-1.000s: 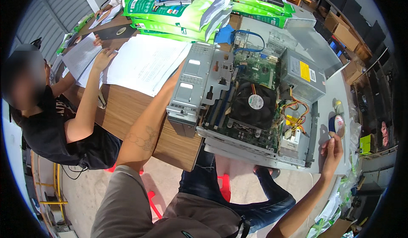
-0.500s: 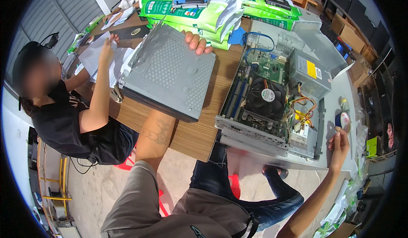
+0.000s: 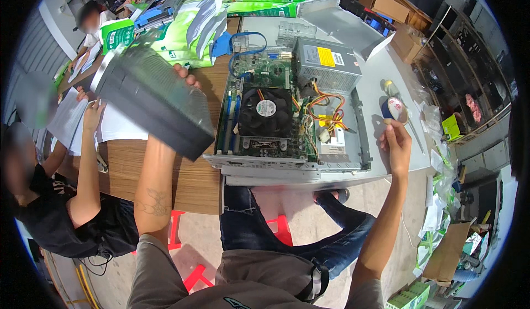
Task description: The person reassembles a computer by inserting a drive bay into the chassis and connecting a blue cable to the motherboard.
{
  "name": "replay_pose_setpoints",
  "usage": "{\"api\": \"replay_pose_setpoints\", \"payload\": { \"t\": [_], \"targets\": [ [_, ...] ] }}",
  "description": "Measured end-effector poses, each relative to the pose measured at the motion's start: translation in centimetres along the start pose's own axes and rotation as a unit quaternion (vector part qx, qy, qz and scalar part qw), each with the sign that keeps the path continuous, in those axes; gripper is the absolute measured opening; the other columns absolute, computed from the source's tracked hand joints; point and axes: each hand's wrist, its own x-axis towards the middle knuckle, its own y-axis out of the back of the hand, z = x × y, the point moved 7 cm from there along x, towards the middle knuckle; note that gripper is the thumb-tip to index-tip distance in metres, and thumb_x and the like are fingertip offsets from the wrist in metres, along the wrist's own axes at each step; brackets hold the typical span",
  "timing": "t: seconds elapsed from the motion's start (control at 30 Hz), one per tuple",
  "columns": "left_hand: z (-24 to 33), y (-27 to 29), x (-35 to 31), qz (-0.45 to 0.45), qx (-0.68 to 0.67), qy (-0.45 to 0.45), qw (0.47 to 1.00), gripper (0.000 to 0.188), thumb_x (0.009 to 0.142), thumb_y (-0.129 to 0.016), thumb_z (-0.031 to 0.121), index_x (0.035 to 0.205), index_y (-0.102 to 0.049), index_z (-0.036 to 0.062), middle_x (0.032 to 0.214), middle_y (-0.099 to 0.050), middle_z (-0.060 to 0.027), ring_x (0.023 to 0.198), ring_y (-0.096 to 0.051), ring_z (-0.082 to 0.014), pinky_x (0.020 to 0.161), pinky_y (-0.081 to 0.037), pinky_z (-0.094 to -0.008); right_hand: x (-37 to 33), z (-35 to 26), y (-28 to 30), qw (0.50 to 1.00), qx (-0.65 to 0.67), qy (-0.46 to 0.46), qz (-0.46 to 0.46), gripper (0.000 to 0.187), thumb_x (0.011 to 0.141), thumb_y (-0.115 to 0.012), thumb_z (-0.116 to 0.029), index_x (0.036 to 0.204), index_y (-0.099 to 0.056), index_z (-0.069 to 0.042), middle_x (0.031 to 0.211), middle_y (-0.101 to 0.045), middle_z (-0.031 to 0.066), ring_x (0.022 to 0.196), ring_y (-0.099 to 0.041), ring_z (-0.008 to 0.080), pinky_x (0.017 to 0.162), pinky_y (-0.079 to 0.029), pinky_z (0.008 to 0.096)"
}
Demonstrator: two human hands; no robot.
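My left hand [image 3: 186, 76] grips a grey perforated metal computer case cover [image 3: 157, 96] with a dark front panel, tilted above the left part of the table. Its fingertips curl over the far right edge; the palm is hidden beneath. To its right lies an opened desktop computer chassis [image 3: 301, 163], showing a black cooling fan [image 3: 266, 110], a green circuit board, a silver power supply [image 3: 326, 60] and coloured cables [image 3: 326, 107]. My right hand [image 3: 396, 143] rests right of the chassis, fingers loosely bent and apart, its fingertips beside a tape roll [image 3: 406, 113]. Nothing shows in it.
Green plastic packs [image 3: 187, 33] are stacked at the back left, with a blue-and-black device [image 3: 160, 11] on them. At left, a person in black [image 3: 83, 220] handles white papers [image 3: 72, 113]. Red stools [image 3: 280, 230] stand below, and an open cardboard box [image 3: 446, 254] at lower right.
The view has swung right, so the chassis appears further left. The cover in my left hand has turned, showing more of its dark front panel. My right hand stays beside the tape roll.
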Motion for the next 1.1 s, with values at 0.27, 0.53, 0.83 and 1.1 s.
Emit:
{"api": "replay_pose_setpoints", "payload": {
  "t": [0.27,0.53,0.83,1.1],
  "targets": [
    [1.7,3.1,-1.8,0.398,0.149,0.029,0.905,0.067,0.105,-0.012,0.052,0.143,-0.041,0.0058,0.144,-0.047,-0.0175,0.129,-0.05,-0.033,0.106,-0.043,-0.0529,0.8,0.2,-2.8,1.0,0.02,-0.001,-0.022,0.024,0.101,-0.056,-0.023,0.113,-0.063,-0.003,0.073,-0.059,-0.0005,0.059,-0.049,0.0055,0.054,-0.038,0.0196],
    [0.4,3.9,-2.6,0.428,0.186,0.084,0.881,0.077,0.1,-0.013,0.064,0.15,-0.034,0.0098,0.151,-0.04,-0.0169,0.134,-0.044,-0.0349,0.111,-0.036,-0.0529,1.0,-0.5,-3.2,0.999,0.012,0.022,-0.032,0.024,0.101,-0.056,-0.022,0.113,-0.063,-0.003,0.073,-0.059,0.0005,0.06,-0.049,0.0059,0.055,-0.038,0.0205],
    [0.0,1.9,-1.8,0.381,0.325,0.135,0.855,0.073,0.1,-0.021,0.064,0.148,-0.038,0.0107,0.14,-0.051,-0.0174,0.124,-0.056,-0.0301,0.095,-0.052,-0.0483,1.1,-0.3,-3.1,0.999,0.018,0.008,-0.034,0.026,0.101,-0.057,-0.025,0.115,-0.063,-0.004,0.073,-0.059,0.0005,0.061,-0.05,0.007,0.056,-0.039,0.0211],
    [-0.5,3.3,-1.7,0.379,0.306,0.142,0.862,0.064,0.103,-0.032,0.055,0.144,-0.043,0.0078,0.133,-0.058,-0.0162,0.118,-0.059,-0.0275,0.099,-0.049,-0.0434,1.1,1.2,-2.5,0.999,0.048,-0.001,-0.026,0.023,0.101,-0.055,-0.02,0.116,-0.063,-0.004,0.073,-0.057,-0.0008,0.061,-0.049,0.0064,0.056,-0.037,0.02]
  ]
}}
